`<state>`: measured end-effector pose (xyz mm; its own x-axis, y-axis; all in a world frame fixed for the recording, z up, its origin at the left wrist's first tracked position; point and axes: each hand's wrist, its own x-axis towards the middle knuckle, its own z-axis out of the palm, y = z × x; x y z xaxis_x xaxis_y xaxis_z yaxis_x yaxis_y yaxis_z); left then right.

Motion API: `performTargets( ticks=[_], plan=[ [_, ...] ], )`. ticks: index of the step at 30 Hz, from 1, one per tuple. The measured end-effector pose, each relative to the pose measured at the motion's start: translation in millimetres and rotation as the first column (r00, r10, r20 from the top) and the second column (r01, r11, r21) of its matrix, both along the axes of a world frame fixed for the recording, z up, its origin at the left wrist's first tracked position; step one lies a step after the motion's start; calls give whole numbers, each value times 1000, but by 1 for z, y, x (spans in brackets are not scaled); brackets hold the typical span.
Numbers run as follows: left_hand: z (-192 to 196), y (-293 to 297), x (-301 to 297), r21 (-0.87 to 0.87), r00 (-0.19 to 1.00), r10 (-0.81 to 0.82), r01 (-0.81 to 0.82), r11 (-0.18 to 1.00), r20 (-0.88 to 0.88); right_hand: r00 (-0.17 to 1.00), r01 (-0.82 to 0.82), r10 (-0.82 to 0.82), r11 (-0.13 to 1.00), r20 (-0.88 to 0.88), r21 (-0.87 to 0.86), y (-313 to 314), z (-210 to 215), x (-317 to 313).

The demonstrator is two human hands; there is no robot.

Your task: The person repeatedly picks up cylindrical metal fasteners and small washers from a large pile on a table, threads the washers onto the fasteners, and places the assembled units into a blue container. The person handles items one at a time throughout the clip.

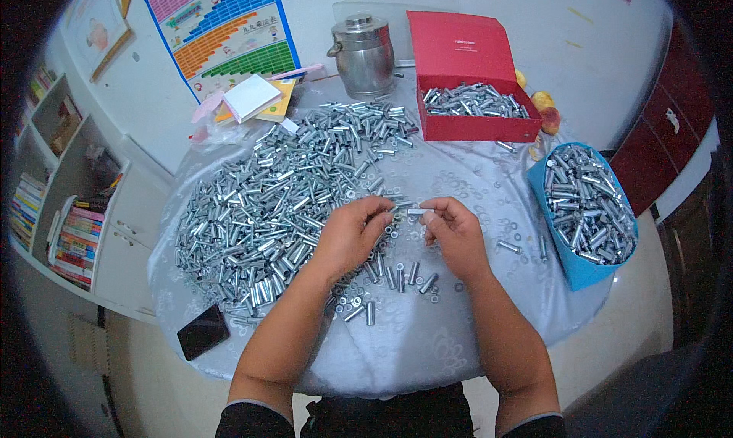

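Note:
Over the middle of the table, my right hand pinches a short silver bolt with a sleeve between thumb and fingertips, its free end pointing left. Close beside it, my left hand is closed, thumb against forefinger; whatever it holds is too small to make out. A wide heap of silver bolts and sleeves spreads under and left of my left hand. Several loose sleeves and small washers lie on the cloth just below both hands.
A blue basket full of bolts stands at the right. Behind is a red box, lid raised, also holding bolts. A metal pot, a white notepad and a black phone rest on the silvery tablecloth.

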<state>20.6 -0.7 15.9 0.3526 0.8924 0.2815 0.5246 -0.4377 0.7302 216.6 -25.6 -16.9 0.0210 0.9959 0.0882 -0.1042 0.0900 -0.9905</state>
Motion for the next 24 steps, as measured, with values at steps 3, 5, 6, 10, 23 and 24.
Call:
performTargets(
  ticks=[3,5,6,10,23,24],
  plan=[
    [-11,-12,1,-101,992,1,12,995,122,999,26,-27,998,24,51,-1,0,1],
    [-11,-17,2,-194,988,21,10,981,155,999,21,-23,997,27,71,-1,-3,1],
    [-10,-19,3,-240,985,32,10,971,169,1000,9,-10,997,21,76,0,-4,1],
    [-10,-26,5,-249,966,57,8,968,252,996,-30,24,996,84,80,-3,-1,-3],
    [-25,-27,11,-295,915,28,101,950,402,987,-130,122,989,107,68,-5,-9,-7],
    [-24,-27,12,-315,913,47,91,945,406,987,-136,130,989,96,58,-6,-4,-6]
  ],
)
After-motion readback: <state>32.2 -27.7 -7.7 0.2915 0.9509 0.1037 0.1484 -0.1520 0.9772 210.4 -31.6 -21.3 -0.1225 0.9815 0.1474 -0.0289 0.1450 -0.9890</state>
